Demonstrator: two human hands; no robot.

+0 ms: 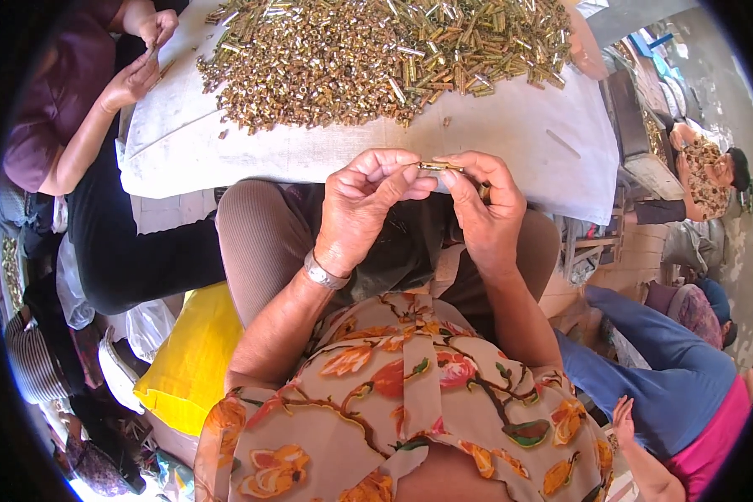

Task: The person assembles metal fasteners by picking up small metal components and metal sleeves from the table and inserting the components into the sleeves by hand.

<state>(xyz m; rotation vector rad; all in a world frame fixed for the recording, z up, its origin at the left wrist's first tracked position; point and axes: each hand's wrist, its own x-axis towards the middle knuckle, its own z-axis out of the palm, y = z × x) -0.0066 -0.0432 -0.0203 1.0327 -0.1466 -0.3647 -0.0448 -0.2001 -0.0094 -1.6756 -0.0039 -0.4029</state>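
Over my lap, in front of the table edge, my two hands meet at a slim gold-coloured metal cylinder (440, 166), held level. My left hand (372, 192) pinches its left end between thumb and fingers. The thumb and forefinger of my right hand (487, 201) close on its right end. A brownish metal piece (484, 192) shows within the curled fingers of my right hand, partly hidden. Ahead on the table lies a large pile of small metal parts (376, 63), short nut-like ones towards the left and longer gold cylinders towards the right.
A white cloth (510, 142) covers the table. At the left, a co-worker's hands (142, 71) hold something small. A yellow sack (194, 356) stands beside my left leg. A wooden box (636, 125) is beyond the table's right side. Other people sit at the right, one in blue trousers (661, 356).
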